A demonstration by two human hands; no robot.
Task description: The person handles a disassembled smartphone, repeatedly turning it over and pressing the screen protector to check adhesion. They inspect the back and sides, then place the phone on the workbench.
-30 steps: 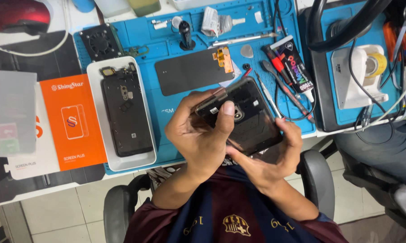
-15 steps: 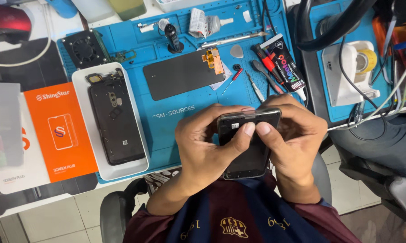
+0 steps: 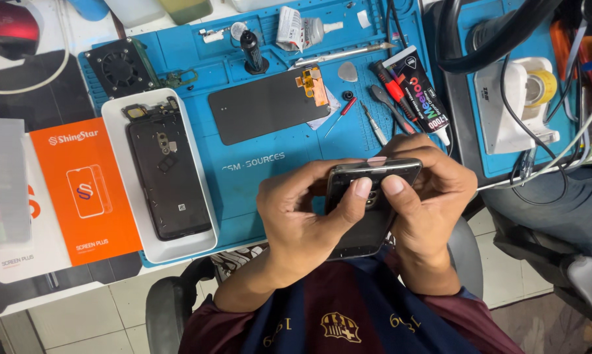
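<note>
A dark phone body (image 3: 365, 219) sits upright between both hands, just in front of the blue work mat (image 3: 256, 174). My left hand (image 3: 302, 219) grips its left side, thumb pressed on the face. My right hand (image 3: 430, 196) wraps the right side and top edge, thumb beside the left thumb. On the mat lies a black screen panel (image 3: 266, 105) with an orange flex cable. To the left, a white tray (image 3: 204, 244) holds a black phone back cover (image 3: 168, 177).
An orange box (image 3: 89, 190) lies left of the tray. A black glue tube (image 3: 417, 88), red screwdrivers (image 3: 391, 82), tweezers (image 3: 342, 56) and a small fan (image 3: 119, 65) lie on the mat. A tape roll (image 3: 538, 88) and cables sit at right. A chair is below me.
The phone body has turned from a tilted diagonal hold to an upright one, and both thumbs have come together on its upper face. The view has shifted slightly.
</note>
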